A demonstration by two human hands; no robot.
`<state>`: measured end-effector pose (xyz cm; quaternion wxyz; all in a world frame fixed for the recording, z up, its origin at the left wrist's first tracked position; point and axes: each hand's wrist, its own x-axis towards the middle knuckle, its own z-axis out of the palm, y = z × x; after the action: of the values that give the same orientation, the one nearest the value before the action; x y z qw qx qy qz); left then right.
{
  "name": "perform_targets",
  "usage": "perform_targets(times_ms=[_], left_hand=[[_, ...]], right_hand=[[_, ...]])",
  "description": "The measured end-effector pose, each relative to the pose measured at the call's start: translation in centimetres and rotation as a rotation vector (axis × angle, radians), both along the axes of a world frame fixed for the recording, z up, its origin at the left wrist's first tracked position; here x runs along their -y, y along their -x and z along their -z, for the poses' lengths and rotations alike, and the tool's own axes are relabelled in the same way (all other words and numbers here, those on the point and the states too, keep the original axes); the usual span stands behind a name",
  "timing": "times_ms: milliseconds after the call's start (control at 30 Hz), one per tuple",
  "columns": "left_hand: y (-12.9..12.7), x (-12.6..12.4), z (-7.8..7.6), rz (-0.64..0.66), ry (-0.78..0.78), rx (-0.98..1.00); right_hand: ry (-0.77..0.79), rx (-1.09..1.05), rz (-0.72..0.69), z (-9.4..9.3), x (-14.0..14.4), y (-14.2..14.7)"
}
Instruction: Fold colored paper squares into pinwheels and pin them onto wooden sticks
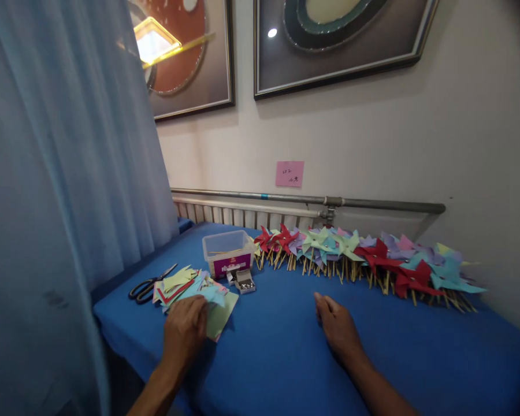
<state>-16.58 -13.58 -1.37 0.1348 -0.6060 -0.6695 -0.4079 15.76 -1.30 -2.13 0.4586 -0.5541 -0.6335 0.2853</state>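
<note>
My left hand (185,326) is closed, fingers curled down at the near edge of a pile of cut coloured papers (182,281). Whatever is between its fingers is hidden. A light blue paper piece (214,294) lies just beyond its knuckles, and a green paper sheet (222,316) sticks out to its right. My right hand (338,328) is closed in a loose fist above the blue tablecloth (277,346), with nothing seen in it. Beyond it stands a long row of finished paper pinwheels (375,254) on thin sticks, in red, pale green, blue and purple.
Black-handled scissors (149,286) lie left of the papers. Behind the pile are a clear plastic box (229,251) with sticks and a small open box (245,281) of metal bits. A blue curtain (69,144) hangs at left; a radiator and pipe (286,198) line the wall.
</note>
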Motion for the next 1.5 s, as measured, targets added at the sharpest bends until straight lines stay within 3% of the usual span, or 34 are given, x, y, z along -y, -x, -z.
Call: perform_targets(times_ms=[100,233,300,400,567,667,867,1067,1500], left_hand=[[-6.1,-1.4,-3.0,0.271,0.076,0.339],[-13.6,-6.8,-5.9,0.595,0.328,0.854],[-15.9,-9.9,-6.1,0.622,0.446,1.151],[-17.7,-13.4,-4.6,0.581,0.453,1.299],[-17.6,-15.2,-0.7,0.625,0.410,1.421],[-17.0,-15.2,0.5,0.648,0.444,1.455],[-16.9,-14.9,0.1,0.701,0.473,1.510],[-17.0,-14.5,-0.8,0.666,0.506,1.551],[-16.7,-15.1,0.1,0.668,0.495,1.459]], right_hand=[[0.013,-0.016,-0.024,0.1,-0.2,0.1],[0.027,-0.213,-0.098,0.3,-0.3,0.1],[0.077,-0.371,-0.153,0.4,-0.1,0.0],[0.177,-0.549,-0.190,0.2,0.1,0.1],[0.251,-0.781,-0.293,0.0,0.2,0.5],[0.260,-0.814,-0.335,0.4,-0.1,0.8],[0.266,-0.883,-0.256,1.0,-0.7,1.3],[0.285,-0.910,-0.219,0.6,-0.4,1.2],[0.266,-0.887,-0.182,1.1,-1.1,0.8]])
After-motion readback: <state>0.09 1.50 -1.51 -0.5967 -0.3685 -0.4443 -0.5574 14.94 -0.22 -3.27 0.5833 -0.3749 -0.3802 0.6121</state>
